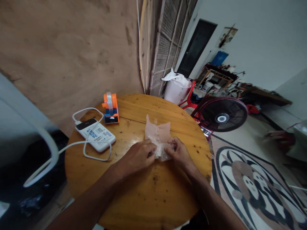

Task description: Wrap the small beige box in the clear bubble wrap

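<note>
A sheet of pinkish bubble wrap (158,129) lies on the round wooden table, its far end spread flat with a ragged edge. The near end is folded into a whitish, clear bundle; whether anything sits inside cannot be made out. My left hand (144,151) is closed on the left side of that bundle, fingers curled under. On the right side my right hand (178,151) pinches the wrap between thumb and fingers. An orange and blue tape dispenser (112,108) with a roll of clear tape stands at the table's back left.
A white power bank (97,135) with a looping white cable (69,145) lies left on the wooden table (153,195). A plywood wall (72,48) borders the far left side. Beyond the right edge stand a fan (223,115), a red chair (189,99) and a white sack (177,88).
</note>
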`<state>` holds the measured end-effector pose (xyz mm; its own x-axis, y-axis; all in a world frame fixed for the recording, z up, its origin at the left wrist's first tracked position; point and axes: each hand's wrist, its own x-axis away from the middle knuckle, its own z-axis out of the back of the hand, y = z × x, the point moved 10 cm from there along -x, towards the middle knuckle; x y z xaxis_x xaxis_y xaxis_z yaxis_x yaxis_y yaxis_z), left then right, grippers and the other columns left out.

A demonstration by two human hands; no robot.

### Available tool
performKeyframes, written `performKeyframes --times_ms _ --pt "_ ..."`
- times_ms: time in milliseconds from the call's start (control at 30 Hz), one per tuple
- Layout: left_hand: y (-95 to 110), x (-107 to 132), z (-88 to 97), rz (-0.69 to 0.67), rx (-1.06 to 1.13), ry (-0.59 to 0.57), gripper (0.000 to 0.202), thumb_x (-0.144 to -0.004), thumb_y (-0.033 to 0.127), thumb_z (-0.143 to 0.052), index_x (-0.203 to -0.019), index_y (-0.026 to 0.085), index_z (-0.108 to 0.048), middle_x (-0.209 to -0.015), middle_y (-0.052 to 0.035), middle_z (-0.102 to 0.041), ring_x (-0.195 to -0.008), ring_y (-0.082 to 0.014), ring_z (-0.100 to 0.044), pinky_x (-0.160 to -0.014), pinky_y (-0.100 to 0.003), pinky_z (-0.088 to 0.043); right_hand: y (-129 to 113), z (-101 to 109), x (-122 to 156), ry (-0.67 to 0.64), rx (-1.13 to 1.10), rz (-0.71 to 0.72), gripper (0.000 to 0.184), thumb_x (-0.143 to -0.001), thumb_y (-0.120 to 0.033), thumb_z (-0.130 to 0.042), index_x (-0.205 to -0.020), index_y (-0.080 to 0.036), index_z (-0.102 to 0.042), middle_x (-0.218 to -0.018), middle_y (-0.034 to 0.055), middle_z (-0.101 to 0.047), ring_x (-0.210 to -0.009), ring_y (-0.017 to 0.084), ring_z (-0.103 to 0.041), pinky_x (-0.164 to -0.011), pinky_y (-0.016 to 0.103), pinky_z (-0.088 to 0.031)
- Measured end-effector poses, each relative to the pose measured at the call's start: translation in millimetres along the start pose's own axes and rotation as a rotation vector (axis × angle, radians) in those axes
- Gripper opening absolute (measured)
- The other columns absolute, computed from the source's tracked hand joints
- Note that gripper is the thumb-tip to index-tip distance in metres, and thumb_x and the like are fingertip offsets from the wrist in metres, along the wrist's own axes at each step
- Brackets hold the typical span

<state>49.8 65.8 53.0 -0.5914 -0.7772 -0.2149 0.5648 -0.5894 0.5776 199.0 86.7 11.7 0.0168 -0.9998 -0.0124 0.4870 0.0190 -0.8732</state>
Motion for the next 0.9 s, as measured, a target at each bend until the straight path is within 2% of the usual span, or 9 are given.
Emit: performKeyframes --times_ms 100,233,467,667,800,900 --pt "0 0 -0.6 -0.002 -0.032 0.0 0.015 -0.079 0.013 -0.047 -0.081 0.018 -0.061 -0.08 -0.001 -0.057 -0.073 -0.0144 -0.052 -0.068 -0.026 -0.036 -8 -9 2 -0.023 -0.122 -0.024 0.043 -0.073 -0.027 -0.059 -0.113 -0.02 -0.043 -0.06 -0.0088 -0.045 -0.049 0.009 -0.042 -0.046 0.021 -0.035" --pt "-2 0 -1.7 0.007 -0.065 -0.01 0.014 -0.081 0.015 -0.046 -0.078 0.018 -0.059 -0.08 -0.0013 -0.057 -0.073 -0.0149 -0.053 -0.067 -0.026 -0.037 -23 -18 4 -0.024 -0.199 0.018 0.053 -0.076 -0.031 -0.061 -0.123 -0.019 -0.04 -0.062 -0.0083 -0.042 -0.052 0.01 -0.043 -0.048 0.021 -0.037" --pt "-3 0 -1.1 0.038 -0.013 -0.032 0.014 -0.08 0.014 -0.047 -0.082 0.018 -0.061 -0.084 -0.0034 -0.061 -0.078 -0.0166 -0.056 -0.071 -0.027 -0.04 -35 -22 2 0.004 -0.041 0.097 0.054 -0.081 -0.033 -0.059 -0.131 -0.019 -0.042 -0.065 -0.0039 -0.051 -0.054 0.011 -0.05 -0.048 0.022 -0.04" --pt "0 0 2.2 -0.001 0.063 -0.009 0.018 -0.078 0.013 -0.047 -0.085 0.019 -0.063 -0.086 -0.0033 -0.063 -0.078 -0.0167 -0.056 -0.071 -0.027 -0.04 -42 -24 8 -0.034 -0.092 0.022 0.059 -0.081 -0.035 -0.059 -0.132 -0.011 -0.041 -0.062 -0.0039 -0.055 -0.05 0.012 -0.054 -0.047 0.024 -0.043" --pt "0 1 3.9 -0.012 0.121 0.014 0.017 -0.079 0.015 -0.047 -0.082 0.019 -0.063 -0.08 -0.0019 -0.062 -0.073 -0.0153 -0.054 -0.067 -0.026 -0.037 -46 -26 18 -0.089 -0.179 0.017 0.06 -0.086 -0.039 -0.053 -0.136 -0.011 -0.034 -0.077 0.0032 -0.065 -0.056 0.014 -0.062 -0.052 0.027 -0.048" --pt "-3 1 8.1 0.016 0.175 0.047 0.014 -0.076 0.015 -0.049 -0.083 0.019 -0.061 -0.077 -0.0005 -0.061 -0.069 -0.014 -0.052 -0.062 -0.025 -0.035 -54 -27 26 -0.098 -0.133 0.084 0.054 -0.088 -0.036 -0.048 -0.136 -0.014 -0.035 -0.088 0.0066 -0.068 -0.066 0.015 -0.064 -0.064 0.03 -0.052"
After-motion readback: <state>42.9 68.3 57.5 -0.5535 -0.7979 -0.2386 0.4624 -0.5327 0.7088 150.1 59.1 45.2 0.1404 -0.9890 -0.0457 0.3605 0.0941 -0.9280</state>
